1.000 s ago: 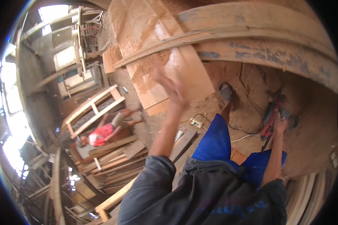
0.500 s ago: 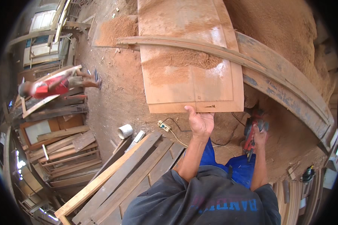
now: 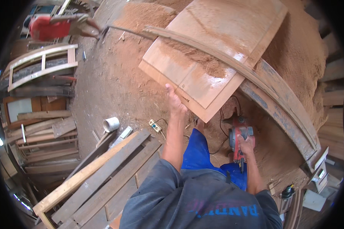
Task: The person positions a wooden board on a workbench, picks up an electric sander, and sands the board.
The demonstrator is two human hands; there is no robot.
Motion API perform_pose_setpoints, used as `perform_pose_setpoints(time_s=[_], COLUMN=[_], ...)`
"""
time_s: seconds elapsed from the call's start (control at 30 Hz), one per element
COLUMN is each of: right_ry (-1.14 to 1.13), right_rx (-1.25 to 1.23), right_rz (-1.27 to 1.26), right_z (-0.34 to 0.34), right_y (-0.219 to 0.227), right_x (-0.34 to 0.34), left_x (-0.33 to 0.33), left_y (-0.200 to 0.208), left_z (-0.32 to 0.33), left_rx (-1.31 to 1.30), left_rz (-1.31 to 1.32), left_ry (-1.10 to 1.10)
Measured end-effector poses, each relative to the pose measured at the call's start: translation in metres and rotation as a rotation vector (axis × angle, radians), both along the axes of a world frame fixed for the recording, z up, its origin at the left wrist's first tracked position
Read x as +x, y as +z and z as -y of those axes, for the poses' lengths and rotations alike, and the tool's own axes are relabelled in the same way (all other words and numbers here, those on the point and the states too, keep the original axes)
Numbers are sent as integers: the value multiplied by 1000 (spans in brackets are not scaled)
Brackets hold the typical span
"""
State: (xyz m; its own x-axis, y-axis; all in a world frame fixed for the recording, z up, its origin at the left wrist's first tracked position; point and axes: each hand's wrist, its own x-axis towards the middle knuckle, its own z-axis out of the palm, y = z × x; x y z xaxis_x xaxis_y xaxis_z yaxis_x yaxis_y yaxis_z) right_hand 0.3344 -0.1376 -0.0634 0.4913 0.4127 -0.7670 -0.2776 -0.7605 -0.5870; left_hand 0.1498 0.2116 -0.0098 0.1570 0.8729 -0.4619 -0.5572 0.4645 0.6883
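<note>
My left hand (image 3: 176, 105) grips the near edge of a wide wooden panel (image 3: 195, 82), thumb up and fingers underneath. The panel lies slanted, with heaps of shavings on its surface and a small dark gouge near that edge. My right hand (image 3: 246, 143) is closed around the handle of a red electric planer (image 3: 237, 153), hanging low beside my right leg, apart from the panel. A dark cord (image 3: 221, 122) trails near the tool. A long wooden strip (image 3: 214, 49) crosses over the panel, joining a weathered beam (image 3: 271, 105) on the right.
Sawdust (image 3: 141, 17) is piled around the panel. A power strip (image 3: 155, 126) and a white bucket (image 3: 111, 124) are on the left. Stacked planks and frames (image 3: 103, 179) stand at the lower left. Farther off, a person in a red shirt (image 3: 49, 28) is by an arched frame (image 3: 42, 63).
The panel has swung from nearly straight to slanted, its near edge still in my left hand, which moved left. My right hand and the planer shifted slightly left. The person farther off has moved up the picture.
</note>
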Motion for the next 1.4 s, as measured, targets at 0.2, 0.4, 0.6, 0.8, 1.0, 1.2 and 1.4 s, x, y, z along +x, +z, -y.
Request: perform_pose_setpoints(time_s=[0.2, 0.4, 0.6, 0.8, 1.0, 1.2, 1.4], right_ry=[679, 918, 1098, 1025, 975, 861, 801], right_rx=[12, 53, 189, 273, 426, 422, 373], right_rz=[345, 129, 97, -95, -155, 29, -120], right_z=[-32, -116, -148, -162, -176, -187, -194], right_y=[-1, 82, 106, 164, 228, 248, 230], right_x=[-12, -59, -112, -132, -116, -88, -66], left_x=[-13, -85, -152, -119, -89, -54, -37], left_y=[-4, -41, -70, 26, 110, 83, 67], left_z=[23, 137, 264, 261, 229, 197, 183], left_rx=[8, -184, -218, 49, 121, 257, 221], left_rz=[-186, -294, -815, -680, -989, -739, -804], left_ry=[-92, -165, -150, -72, 29, 84, 32])
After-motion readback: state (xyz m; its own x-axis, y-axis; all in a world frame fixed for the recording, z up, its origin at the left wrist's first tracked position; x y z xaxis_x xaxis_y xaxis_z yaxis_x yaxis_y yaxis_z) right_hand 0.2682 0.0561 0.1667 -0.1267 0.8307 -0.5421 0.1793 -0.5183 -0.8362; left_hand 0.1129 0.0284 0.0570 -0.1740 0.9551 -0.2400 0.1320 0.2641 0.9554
